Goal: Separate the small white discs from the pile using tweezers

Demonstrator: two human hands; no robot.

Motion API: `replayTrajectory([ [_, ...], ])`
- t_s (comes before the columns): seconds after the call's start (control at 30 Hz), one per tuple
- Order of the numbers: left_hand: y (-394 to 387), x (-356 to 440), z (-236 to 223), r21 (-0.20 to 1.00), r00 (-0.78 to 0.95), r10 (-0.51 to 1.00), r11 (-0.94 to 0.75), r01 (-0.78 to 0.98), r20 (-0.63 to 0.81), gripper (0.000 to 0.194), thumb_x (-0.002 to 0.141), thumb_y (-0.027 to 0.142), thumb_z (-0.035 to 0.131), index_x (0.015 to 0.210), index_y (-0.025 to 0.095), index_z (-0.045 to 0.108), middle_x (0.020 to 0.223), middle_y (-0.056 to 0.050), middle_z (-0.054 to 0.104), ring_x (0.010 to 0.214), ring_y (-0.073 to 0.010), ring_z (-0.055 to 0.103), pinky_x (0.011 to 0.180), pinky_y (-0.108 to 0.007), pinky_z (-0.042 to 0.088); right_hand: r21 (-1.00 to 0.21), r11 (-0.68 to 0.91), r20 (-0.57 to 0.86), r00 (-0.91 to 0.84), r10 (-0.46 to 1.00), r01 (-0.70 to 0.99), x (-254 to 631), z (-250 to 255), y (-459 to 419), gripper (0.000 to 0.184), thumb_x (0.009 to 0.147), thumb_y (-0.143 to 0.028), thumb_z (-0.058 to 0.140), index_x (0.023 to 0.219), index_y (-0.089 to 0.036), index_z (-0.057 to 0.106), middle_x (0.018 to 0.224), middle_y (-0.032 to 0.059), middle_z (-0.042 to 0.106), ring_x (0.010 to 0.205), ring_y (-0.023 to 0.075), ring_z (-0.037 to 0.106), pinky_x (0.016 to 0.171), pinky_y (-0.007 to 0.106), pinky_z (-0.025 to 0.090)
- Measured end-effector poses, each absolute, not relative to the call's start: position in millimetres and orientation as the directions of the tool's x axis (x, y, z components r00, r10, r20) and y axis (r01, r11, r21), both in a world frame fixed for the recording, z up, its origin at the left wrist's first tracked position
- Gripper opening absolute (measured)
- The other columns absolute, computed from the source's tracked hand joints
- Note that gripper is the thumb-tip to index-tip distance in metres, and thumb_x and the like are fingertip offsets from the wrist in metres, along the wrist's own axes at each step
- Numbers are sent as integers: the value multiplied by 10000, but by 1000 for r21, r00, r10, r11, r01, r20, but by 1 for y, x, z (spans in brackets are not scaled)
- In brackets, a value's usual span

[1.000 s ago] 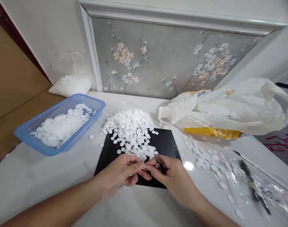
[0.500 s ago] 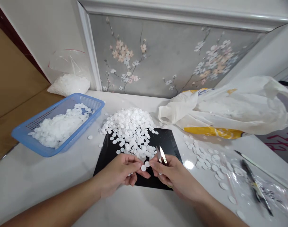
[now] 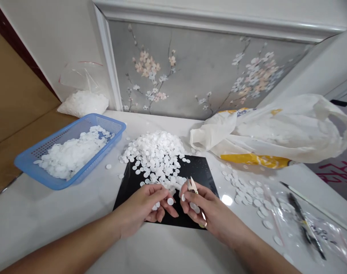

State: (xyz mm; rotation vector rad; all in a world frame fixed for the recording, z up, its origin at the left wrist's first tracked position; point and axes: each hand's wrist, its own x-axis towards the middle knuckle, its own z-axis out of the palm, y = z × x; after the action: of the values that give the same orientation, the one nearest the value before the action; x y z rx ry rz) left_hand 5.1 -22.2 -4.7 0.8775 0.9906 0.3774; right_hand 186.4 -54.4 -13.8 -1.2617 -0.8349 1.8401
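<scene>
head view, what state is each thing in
left hand: curled, holding white discs
right hand: holding snips and discs
snips: blade tips apart
blue basket: upright, partly filled
disc heap: loose, partly on black board
black board: flat, partly covered
shopping bag: lying down
clear bag: partly filled

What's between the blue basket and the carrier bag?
A heap of white discs, its near part on a black sheet, plus stray discs near the basket. Seen in the head view.

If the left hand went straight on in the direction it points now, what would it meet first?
The left hand would probably meet the right hand first, though their relative depth is hard to judge.
</scene>
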Motion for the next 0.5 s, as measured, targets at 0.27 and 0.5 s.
replayTrajectory([
  [0.27, -22, 4, -8, 831, 547, 682, 554, 46, -485, 161, 689, 252, 675, 767, 133, 601, 780, -58, 679, 533, -64, 478, 454, -205, 224, -881, -428, -355, -316, 880, -201, 189, -24, -53, 107, 748, -275, 598, 729, -183, 548, 631, -1, 558, 497, 85, 307, 472, 249, 167],
  [0.5, -23, 7, -9, 836, 507, 700, 542, 81, -503, 170, 759, 268, 546, 848, 132, 597, 788, -70, 670, 589, -100, 561, 461, -212, 245, -922, -375, -327, -317, 890, -101, 188, -27, -55, 199, 779, -365, 619, 772, -194, 517, 583, -45, 468, 492, 85, 329, 464, 233, 212],
])
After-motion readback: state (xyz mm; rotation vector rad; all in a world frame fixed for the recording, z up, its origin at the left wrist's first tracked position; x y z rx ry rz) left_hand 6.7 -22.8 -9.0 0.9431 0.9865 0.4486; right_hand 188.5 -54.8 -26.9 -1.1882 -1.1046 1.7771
